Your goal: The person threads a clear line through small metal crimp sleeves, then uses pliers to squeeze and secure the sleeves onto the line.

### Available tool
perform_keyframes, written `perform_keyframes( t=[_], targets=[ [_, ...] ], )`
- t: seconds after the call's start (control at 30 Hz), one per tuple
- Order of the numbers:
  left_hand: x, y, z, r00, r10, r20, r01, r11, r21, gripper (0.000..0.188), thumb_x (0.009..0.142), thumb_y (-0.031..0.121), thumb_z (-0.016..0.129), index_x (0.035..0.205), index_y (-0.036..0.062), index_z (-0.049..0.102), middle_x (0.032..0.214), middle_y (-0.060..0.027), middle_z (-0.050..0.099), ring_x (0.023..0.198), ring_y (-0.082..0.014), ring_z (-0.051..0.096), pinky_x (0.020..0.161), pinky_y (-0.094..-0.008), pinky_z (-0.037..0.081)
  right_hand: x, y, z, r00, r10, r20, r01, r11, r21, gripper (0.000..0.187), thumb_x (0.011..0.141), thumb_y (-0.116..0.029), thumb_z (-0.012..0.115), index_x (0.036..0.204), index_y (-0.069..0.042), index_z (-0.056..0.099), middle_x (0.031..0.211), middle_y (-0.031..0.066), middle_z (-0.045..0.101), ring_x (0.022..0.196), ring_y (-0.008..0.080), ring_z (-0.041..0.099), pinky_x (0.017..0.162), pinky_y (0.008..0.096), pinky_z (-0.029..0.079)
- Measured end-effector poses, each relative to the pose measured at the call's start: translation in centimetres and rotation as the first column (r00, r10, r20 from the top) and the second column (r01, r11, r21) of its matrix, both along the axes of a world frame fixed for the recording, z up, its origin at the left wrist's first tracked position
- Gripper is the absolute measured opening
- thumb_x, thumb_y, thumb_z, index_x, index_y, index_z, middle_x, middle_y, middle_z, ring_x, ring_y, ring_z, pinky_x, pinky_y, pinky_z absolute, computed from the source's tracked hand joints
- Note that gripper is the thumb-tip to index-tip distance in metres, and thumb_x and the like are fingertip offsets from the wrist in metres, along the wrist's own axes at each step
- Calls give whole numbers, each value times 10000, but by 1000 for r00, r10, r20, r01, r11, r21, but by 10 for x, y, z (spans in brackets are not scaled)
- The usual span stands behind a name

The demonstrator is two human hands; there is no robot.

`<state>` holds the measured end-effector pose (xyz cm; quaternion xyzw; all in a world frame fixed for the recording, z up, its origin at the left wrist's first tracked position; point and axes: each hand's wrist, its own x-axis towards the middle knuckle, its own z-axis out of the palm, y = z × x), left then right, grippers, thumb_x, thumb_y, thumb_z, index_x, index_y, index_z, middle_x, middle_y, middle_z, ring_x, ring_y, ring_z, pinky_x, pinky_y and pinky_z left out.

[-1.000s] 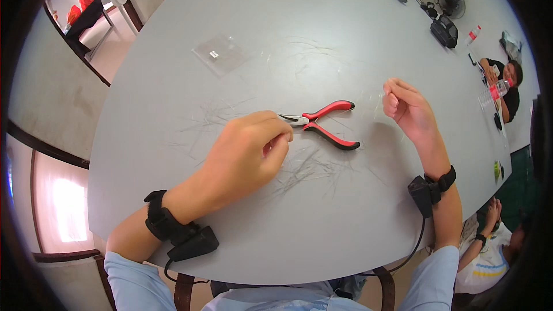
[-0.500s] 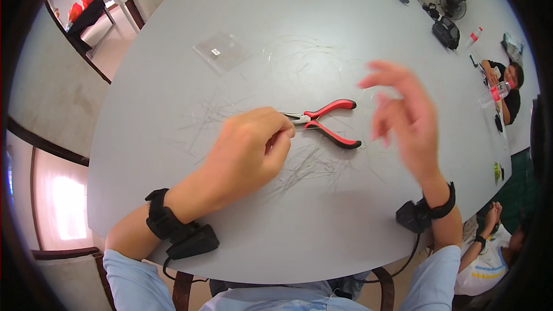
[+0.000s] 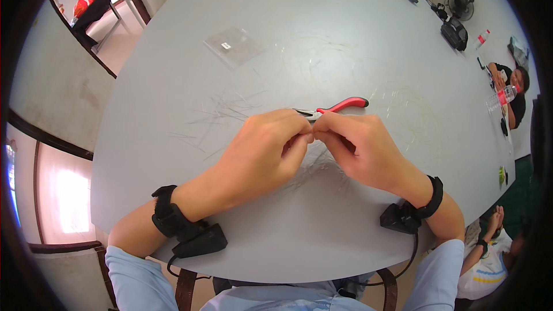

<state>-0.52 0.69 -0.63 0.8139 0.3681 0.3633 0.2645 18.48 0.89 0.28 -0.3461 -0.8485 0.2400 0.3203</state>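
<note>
My left hand and my right hand meet over the middle of the table, both closed in a pinch with fingertips touching. Whatever lies between those fingertips is too small or too hidden to make out. Just beyond them are red-and-black pliers with a metal nose, lying on the table; my right hand covers one handle. Thin, straight wire-like pieces are scattered left of my left hand. A denser bunch of thin pieces shows below my hands, partly covered by them.
A clear plastic bag lies on the grey table, farther off. Faint thin strands lie to the right. Another person sits near a plastic bottle; a second person is at the lower right. A black case stands at the far right.
My right hand has come left and down from the right of the pliers, its fingers closing to meet my left hand's fingertips. The left hand stays pinched.
</note>
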Motion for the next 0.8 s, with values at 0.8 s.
perform_keyframes(
  t=[0.8],
  targets=[
    [-2, 7, 1, 986, -151, -75, 148, 988, -43, 105, 718, -51, 582, 799, 14, 600, 697, -90, 551, 595, -219, 529, 550, -303, 431, 26, -3, -6, 993, -107, -46, 93, 965, -247, 81, 832, 35, 529, 844, -23, 585, 554, 31, 478, 468, 73, 392, 463, 214, 316]
  ],
)
